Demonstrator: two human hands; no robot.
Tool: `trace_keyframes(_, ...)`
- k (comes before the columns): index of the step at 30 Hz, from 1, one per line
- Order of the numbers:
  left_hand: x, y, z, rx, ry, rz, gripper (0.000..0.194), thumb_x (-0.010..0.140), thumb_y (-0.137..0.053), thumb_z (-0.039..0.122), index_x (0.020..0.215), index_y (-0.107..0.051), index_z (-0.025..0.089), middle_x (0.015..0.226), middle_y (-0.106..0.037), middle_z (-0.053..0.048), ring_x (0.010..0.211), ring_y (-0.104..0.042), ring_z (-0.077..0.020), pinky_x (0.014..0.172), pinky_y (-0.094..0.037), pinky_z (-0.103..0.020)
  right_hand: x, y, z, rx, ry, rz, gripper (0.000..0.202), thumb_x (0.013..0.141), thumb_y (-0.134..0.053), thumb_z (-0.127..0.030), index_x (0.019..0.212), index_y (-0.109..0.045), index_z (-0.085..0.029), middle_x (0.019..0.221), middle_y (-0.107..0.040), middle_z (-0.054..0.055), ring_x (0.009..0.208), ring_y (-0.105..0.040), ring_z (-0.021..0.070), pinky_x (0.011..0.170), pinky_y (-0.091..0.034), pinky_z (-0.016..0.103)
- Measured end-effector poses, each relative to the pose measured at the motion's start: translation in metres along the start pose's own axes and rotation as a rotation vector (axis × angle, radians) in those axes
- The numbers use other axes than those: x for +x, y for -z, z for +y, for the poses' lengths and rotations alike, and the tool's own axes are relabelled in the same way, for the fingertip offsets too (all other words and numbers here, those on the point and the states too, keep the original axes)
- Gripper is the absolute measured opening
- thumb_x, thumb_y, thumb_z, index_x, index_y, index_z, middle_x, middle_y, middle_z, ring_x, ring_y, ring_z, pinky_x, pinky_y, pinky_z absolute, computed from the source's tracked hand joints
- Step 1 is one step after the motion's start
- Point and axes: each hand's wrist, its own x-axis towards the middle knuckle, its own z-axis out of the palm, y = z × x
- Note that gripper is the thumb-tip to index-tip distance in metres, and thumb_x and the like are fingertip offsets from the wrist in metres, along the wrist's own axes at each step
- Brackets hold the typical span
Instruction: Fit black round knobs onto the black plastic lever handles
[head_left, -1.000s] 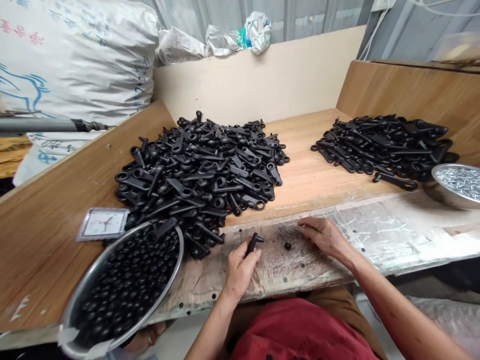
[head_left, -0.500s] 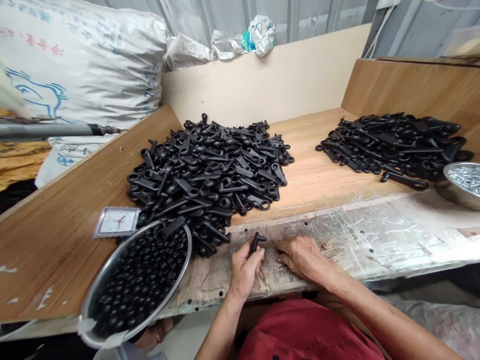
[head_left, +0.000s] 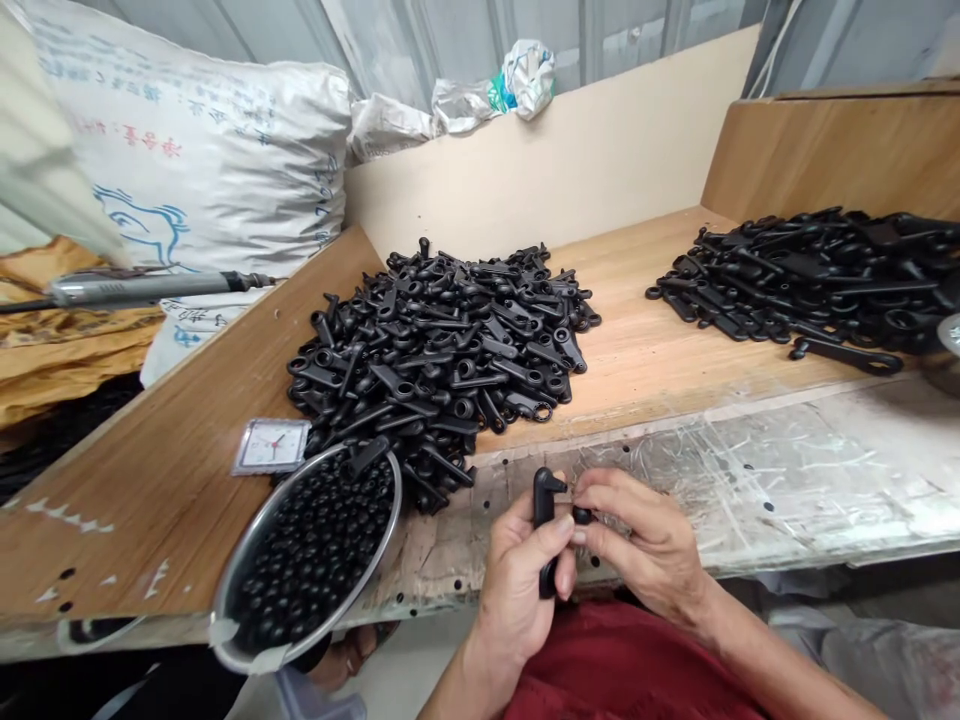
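Observation:
My left hand [head_left: 521,570] is closed around a black crank handle arm [head_left: 545,500], held upright with its short peg pointing right. Close beside it, my right hand [head_left: 649,535] pinches a small black round knob [head_left: 581,515] between thumb and fingers, just below and right of the peg. Knob and peg look apart. A big pile of black crank handles [head_left: 442,350] lies beyond my hands to the left. The metal bowl [head_left: 394,520] at the left holds many similar black knobs [head_left: 315,550].
A small square clock [head_left: 271,446] lies beside the bowl. At the right are another pile of black handles [head_left: 817,275] and a metal bowl [head_left: 946,365] at the frame edge. A power screwdriver [head_left: 157,287] hangs at the left, before a white sack [head_left: 210,160].
My right hand has lifted off the worktop and come to my left hand, a knob now showing in its pinch. My left hand has turned the handle more upright. The view has shifted.

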Motion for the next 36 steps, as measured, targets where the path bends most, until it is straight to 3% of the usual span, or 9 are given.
trace_keyframes(4,-0.001,-0.006,0.002,-0.037,-0.016,0.026,0.043,0.052,-0.076,0.021,0.093,-0.06,0.015,0.063,-0.06,0.003,0.034,-0.04,-0.0007,0.032,-0.028,-0.012,-0.005,0.003,0.0,-0.048,0.07,-0.034,0.017,0.078,-0.058,-0.014,0.094,-0.062,-0.019,0.081,-0.063,0.006,0.075,-0.059,0.0161,0.066,-0.049,0.024)
trace_keyframes(9,0.001,-0.003,0.003,0.043,-0.12,0.023,0.042,0.053,-0.074,0.017,0.092,-0.058,0.016,0.069,-0.063,0.002,0.034,-0.041,-0.0005,0.034,-0.029,-0.012,-0.009,0.018,-0.003,-0.006,-0.116,0.007,0.024,0.076,-0.062,-0.018,0.1,-0.062,-0.02,0.083,-0.064,0.004,0.066,-0.059,0.0129,0.06,-0.05,0.02)
trace_keyframes(12,0.001,-0.002,0.005,0.067,-0.142,-0.003,0.044,0.055,-0.074,0.018,0.095,-0.057,0.017,0.069,-0.063,0.001,0.036,-0.042,-0.0011,0.034,-0.029,-0.012,-0.007,0.025,-0.003,0.025,-0.141,-0.036,0.025,0.078,-0.06,-0.018,0.102,-0.064,-0.02,0.088,-0.065,0.006,0.077,-0.061,0.0149,0.067,-0.051,0.02)
trace_keyframes(16,0.0,-0.004,0.005,0.027,-0.072,-0.063,0.054,0.056,-0.075,0.019,0.106,-0.055,0.018,0.067,-0.062,0.002,0.034,-0.041,-0.0005,0.034,-0.028,-0.012,-0.005,0.022,-0.004,0.112,-0.154,-0.137,0.025,0.081,-0.057,-0.025,0.105,-0.066,-0.021,0.103,-0.062,0.009,0.098,-0.058,0.0186,0.081,-0.049,0.024)
trace_keyframes(19,0.0,-0.006,0.001,-0.031,-0.022,-0.11,0.05,0.057,-0.074,0.021,0.104,-0.058,0.02,0.067,-0.059,0.004,0.032,-0.039,0.0004,0.034,-0.029,-0.012,-0.008,0.015,-0.004,0.2,-0.201,-0.116,0.023,0.082,-0.056,-0.026,0.101,-0.068,-0.024,0.105,-0.062,0.008,0.101,-0.057,0.0183,0.084,-0.048,0.025)
trace_keyframes(22,-0.001,-0.007,-0.003,-0.049,-0.068,-0.121,0.041,0.06,-0.074,0.025,0.099,-0.062,0.022,0.07,-0.059,0.003,0.033,-0.041,0.0004,0.034,-0.027,-0.012,-0.013,0.013,-0.004,0.212,-0.27,-0.022,0.021,0.08,-0.058,-0.024,0.098,-0.069,-0.026,0.103,-0.065,0.006,0.097,-0.06,0.0184,0.083,-0.049,0.025)
trace_keyframes(27,-0.005,-0.007,-0.004,0.045,-0.259,-0.093,0.036,0.076,-0.057,0.046,0.101,-0.064,0.021,0.069,-0.063,-0.003,0.039,-0.043,-0.002,0.039,-0.028,-0.013,-0.013,0.019,-0.01,0.281,-0.461,0.135,0.02,0.075,-0.064,-0.022,0.094,-0.07,-0.024,0.085,-0.07,0.005,0.077,-0.065,0.0177,0.072,-0.054,0.026)
trace_keyframes(32,-0.009,-0.005,-0.007,0.194,-0.373,-0.082,0.034,0.077,-0.06,0.039,0.108,-0.062,0.025,0.062,-0.058,0.0,0.044,-0.043,-0.0041,0.041,-0.032,-0.014,-0.012,0.017,-0.016,0.67,-0.624,0.137,0.019,0.073,-0.068,-0.023,0.092,-0.066,-0.023,0.073,-0.067,0.001,0.063,-0.062,0.0123,0.058,-0.051,0.02)
trace_keyframes(36,-0.009,-0.007,-0.008,0.316,-0.469,-0.11,0.03,0.079,-0.057,0.035,0.108,-0.062,0.026,0.056,-0.053,0.003,0.043,-0.038,-0.004,0.04,-0.03,-0.014,-0.016,0.014,-0.012,0.809,-0.657,0.076,0.015,0.073,-0.068,-0.023,0.088,-0.068,-0.02,0.07,-0.067,0.002,0.06,-0.059,0.0109,0.057,-0.048,0.02)
